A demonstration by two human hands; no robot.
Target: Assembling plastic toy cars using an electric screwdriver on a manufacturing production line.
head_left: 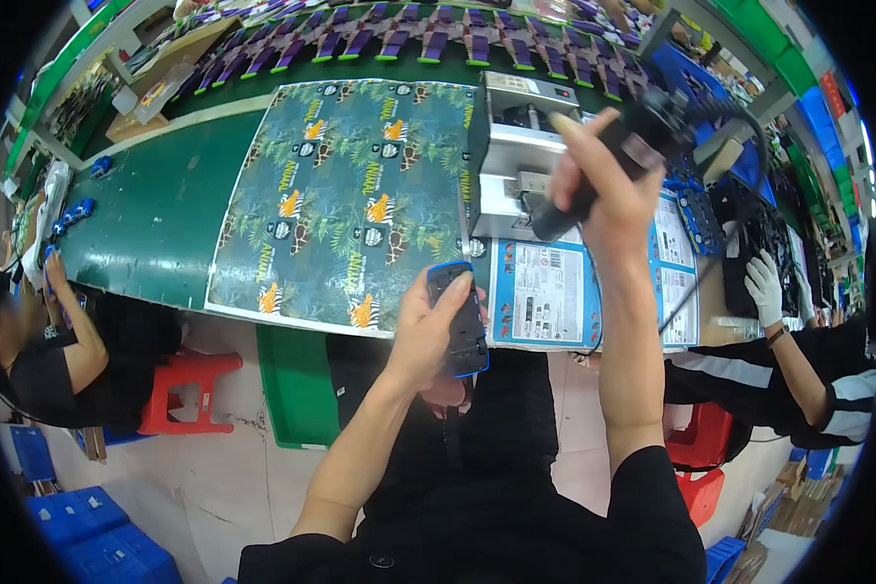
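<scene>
My left hand (420, 336) is closed around a flat black plastic part with a blue rim (468, 336), held at the near edge of the table, its dark side up and my thumb across its top. To the right and farther up, my right hand (613, 195) grips a thick black electric screwdriver (642, 146), tilted with its nose toward the lower left. The screwdriver is apart from the plastic part. Just behind its nose stands a silver metal box-shaped screw feeder (516, 146), partly covered by my right hand.
Printed animal-pattern sheets (341, 204) cover the middle of the green table (165, 214). Behind runs a belt with rows of purple parts (399, 39). Blue toy parts (696, 219) lie at right. A gloved co-worker's hand (764, 287) and another person at left flank me.
</scene>
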